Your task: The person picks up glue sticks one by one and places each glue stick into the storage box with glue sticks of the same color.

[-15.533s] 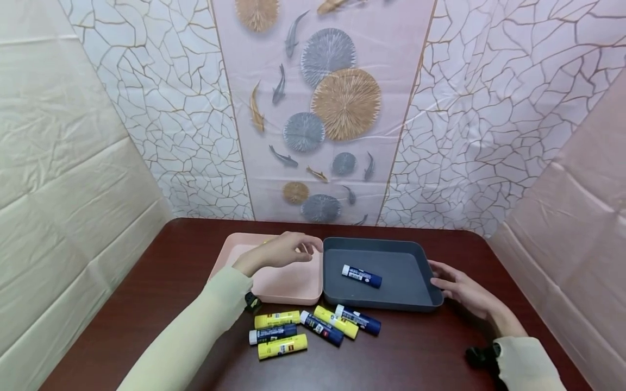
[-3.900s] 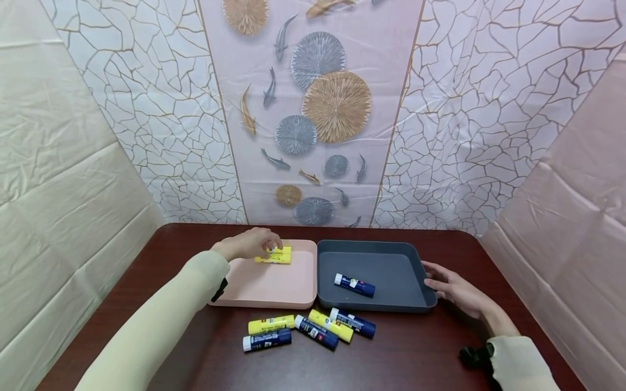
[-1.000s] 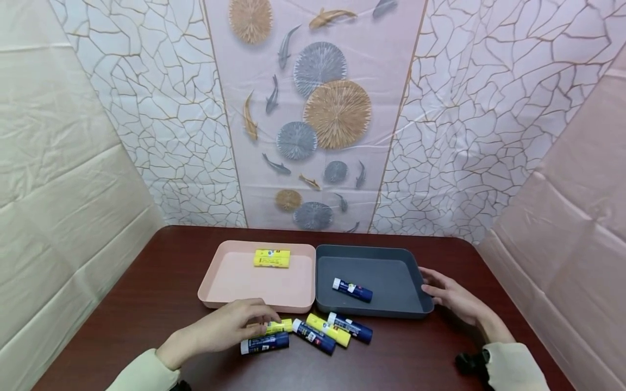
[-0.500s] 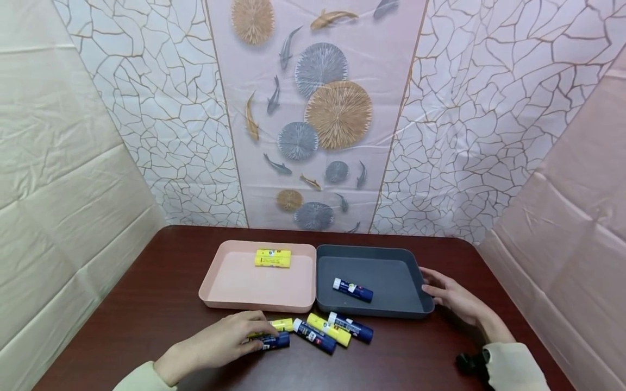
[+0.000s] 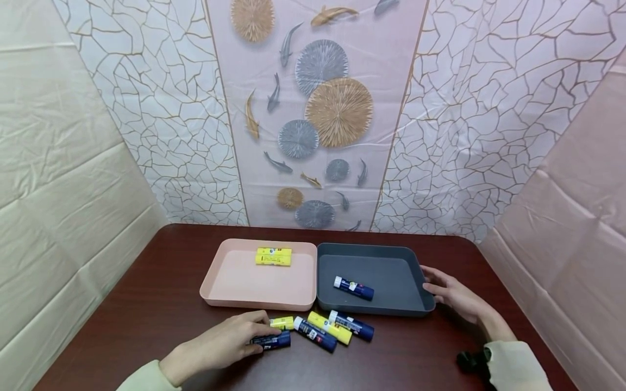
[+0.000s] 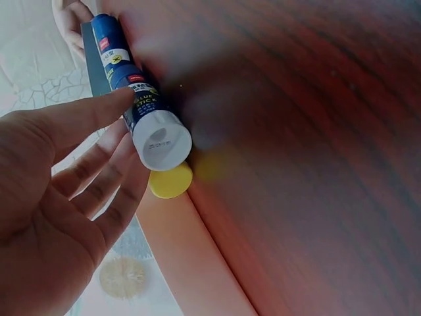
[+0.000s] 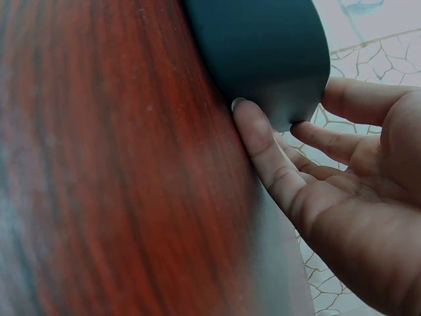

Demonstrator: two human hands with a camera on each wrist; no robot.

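In the head view my left hand (image 5: 226,340) pinches a blue glue stick (image 5: 275,341) with a white cap, lying on the table. The left wrist view shows my thumb on this glue stick (image 6: 146,105) and the fingers along its other side. Right behind it lies a yellow glue stick (image 5: 282,323), partly hidden by the hand. My right hand (image 5: 457,296) rests against the right end of the dark grey tray (image 5: 391,311). In the right wrist view, thumb and fingertips touch the outer wall of this tray (image 7: 263,52), fingers fairly straight.
The pink tray (image 5: 207,277) adjoins the grey one and holds two yellow glue sticks (image 5: 273,257). One blue glue stick (image 5: 354,288) lies inside the grey tray. In front are two blue glue sticks (image 5: 315,334) with a yellow glue stick (image 5: 330,328) between them.
Two yellow glue sticks now lie together in the pink tray; one has left the table. My left hand came back from that tray and took hold of the blue glue stick. The right hand stayed.
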